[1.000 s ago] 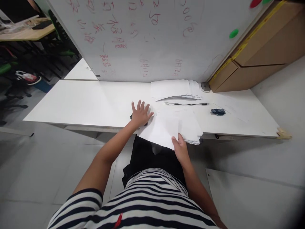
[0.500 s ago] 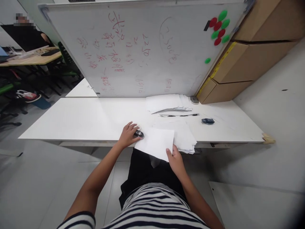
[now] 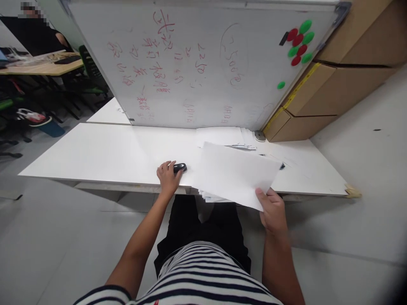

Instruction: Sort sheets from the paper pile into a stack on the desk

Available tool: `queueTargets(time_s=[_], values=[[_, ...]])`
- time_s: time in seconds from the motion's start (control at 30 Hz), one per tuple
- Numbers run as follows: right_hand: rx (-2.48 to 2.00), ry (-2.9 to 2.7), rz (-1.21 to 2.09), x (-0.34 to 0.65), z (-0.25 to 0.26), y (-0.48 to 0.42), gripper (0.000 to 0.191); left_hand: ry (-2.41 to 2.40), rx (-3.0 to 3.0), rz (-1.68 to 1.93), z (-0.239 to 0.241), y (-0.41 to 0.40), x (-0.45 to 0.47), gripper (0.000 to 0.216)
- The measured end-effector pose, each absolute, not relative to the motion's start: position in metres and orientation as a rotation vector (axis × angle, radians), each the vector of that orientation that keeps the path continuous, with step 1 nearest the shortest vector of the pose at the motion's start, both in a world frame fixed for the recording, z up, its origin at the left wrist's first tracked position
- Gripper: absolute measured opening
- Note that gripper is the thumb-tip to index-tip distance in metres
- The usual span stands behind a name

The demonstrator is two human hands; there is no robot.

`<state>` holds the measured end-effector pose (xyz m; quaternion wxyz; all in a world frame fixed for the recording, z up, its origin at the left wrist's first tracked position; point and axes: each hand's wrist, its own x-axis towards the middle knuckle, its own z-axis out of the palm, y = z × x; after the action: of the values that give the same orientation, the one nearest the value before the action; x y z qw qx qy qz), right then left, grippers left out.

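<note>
My left hand (image 3: 168,176) rests on the desk, its fingers curled round a small black stapler (image 3: 180,167). A white sheet of paper (image 3: 237,173) is pinched by its lower right corner between the thumb and fingers of my right hand (image 3: 271,207). The sheet is tilted above the desk's front edge; whether it is a single sheet I cannot tell. Under it, a paper stack (image 3: 211,198) shows only its front edges. Another stack of papers (image 3: 219,134) lies farther back, against the whiteboard.
The whiteboard (image 3: 203,97) with red writing and round magnets stands along the back of the white desk (image 3: 95,156). Cardboard boxes (image 3: 318,93) are piled at the right. Near the boxes lies a small grey object (image 3: 260,135). A person sits behind a monitor (image 3: 28,36) far left.
My right hand has moved right and carried the paper away from the stapler, over the stack. My left hand and the stapler have shifted slightly left and back. The view has tilted a little.
</note>
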<state>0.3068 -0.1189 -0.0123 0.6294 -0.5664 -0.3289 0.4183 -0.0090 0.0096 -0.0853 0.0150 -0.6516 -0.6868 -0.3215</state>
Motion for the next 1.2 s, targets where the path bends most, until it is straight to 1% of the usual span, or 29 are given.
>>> queueTargets(time_s=[0.1, 0.23, 0.33, 0.4, 0.47, 0.5, 0.6, 0.7, 0.77, 0.8, 0.9, 0.97, 1.03, 1.13, 1.2], values=[[-1.306, -0.698, 1.021, 0.308, -0.026, -0.129, 0.04, -2.123, -2.036, -1.02, -0.087, 0.01, -0.009, 0.043], [-1.335, -0.693, 1.111, 0.298, -0.042, -0.138, 0.045, -2.119, -2.046, -1.03, -0.087, 0.01, -0.01, 0.043], [-1.349, -0.691, 1.114, 0.302, -0.043, -0.136, 0.045, -2.116, -2.055, -1.025, -0.088, 0.011, -0.01, 0.044], [-1.398, -0.792, 1.072, 0.312, -0.042, -0.129, 0.046, -2.116, -2.051, -1.018, -0.087, 0.011, -0.01, 0.044], [-1.554, -0.982, 0.946, 0.321, -0.041, -0.122, 0.045, -2.115, -2.047, -1.015, -0.088, 0.01, -0.01, 0.044], [-1.681, -1.077, 0.833, 0.325, -0.042, -0.118, 0.044, -2.114, -2.046, -1.015, -0.088, 0.01, -0.01, 0.044], [-2.117, -1.265, 0.385, 0.325, -0.052, -0.11, 0.04, -2.112, -2.046, -1.024, -0.088, 0.01, -0.01, 0.044], [-2.314, -1.362, 0.043, 0.317, -0.067, -0.107, 0.036, -2.1, -2.051, -1.042, -0.087, 0.01, -0.01, 0.043], [-2.295, -1.361, -0.116, 0.311, -0.076, -0.108, 0.034, -2.097, -2.057, -1.047, -0.087, 0.009, -0.01, 0.043], [-2.273, -1.334, -0.181, 0.309, -0.08, -0.108, 0.036, -2.099, -2.059, -1.047, -0.087, 0.009, -0.01, 0.043], [-2.225, -1.255, -0.294, 0.306, -0.082, -0.106, 0.049, -2.103, -2.054, -1.04, -0.086, 0.009, -0.009, 0.043], [-2.194, -1.261, -0.302, 0.305, -0.077, -0.098, 0.052, -2.098, -2.045, -1.04, -0.087, 0.009, -0.009, 0.043], [-2.125, -1.356, -0.272, 0.304, -0.067, -0.078, 0.051, -2.088, -2.038, -1.045, -0.087, 0.009, -0.009, 0.042], [-1.938, -1.666, -0.18, 0.299, -0.048, -0.026, 0.044, -2.085, -2.038, -1.047, -0.088, 0.01, -0.009, 0.042], [-1.833, -1.887, -0.108, 0.292, -0.038, 0.021, 0.043, -2.09, -2.04, -1.04, -0.088, 0.01, -0.009, 0.041]])
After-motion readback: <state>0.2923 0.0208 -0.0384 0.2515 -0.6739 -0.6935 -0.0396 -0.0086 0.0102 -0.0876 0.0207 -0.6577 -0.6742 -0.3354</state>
